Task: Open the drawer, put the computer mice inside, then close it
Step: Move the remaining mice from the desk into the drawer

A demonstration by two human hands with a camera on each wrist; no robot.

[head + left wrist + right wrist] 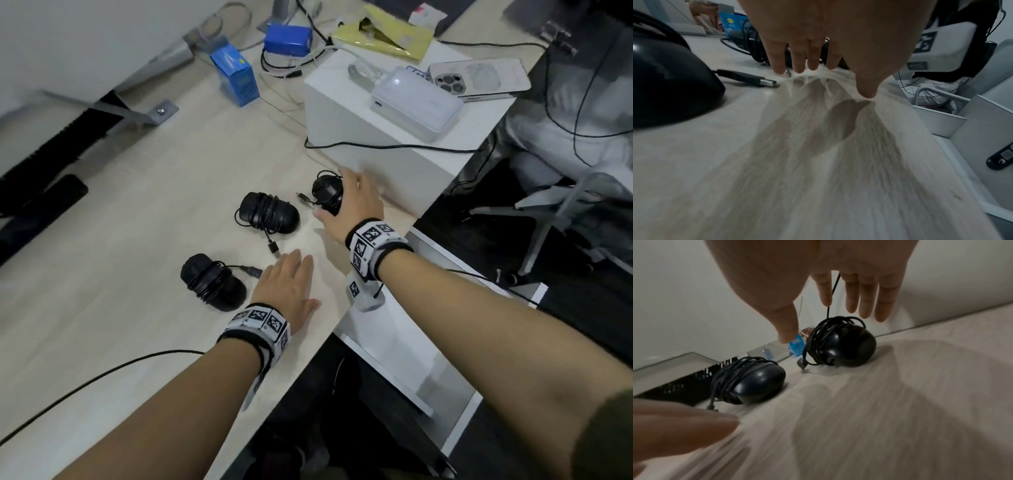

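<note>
Three black computer mice with their cables wound round them lie on the pale wooden desk (137, 205): a near one (212, 282) (670, 84), a middle one (269, 212) (750, 384) and a far one (327, 193) (842, 345). My right hand (342, 195) (824, 324) is spread just over the far mouse with straight fingers and grips nothing. My left hand (301, 277) (830, 81) lies flat on the desk beside the near mouse's USB plug (756, 79). The white drawer (404, 346) (941, 123) stands open below the desk's right edge, partly hidden by my right arm.
A white box (342, 113) stands right behind the far mouse, with a power bank (414, 102) and a phone (479, 77) on top. Blue boxes (236, 75) and cables sit at the back. A small black device (1001, 155) lies in the drawer area. A chair (565, 192) is to the right.
</note>
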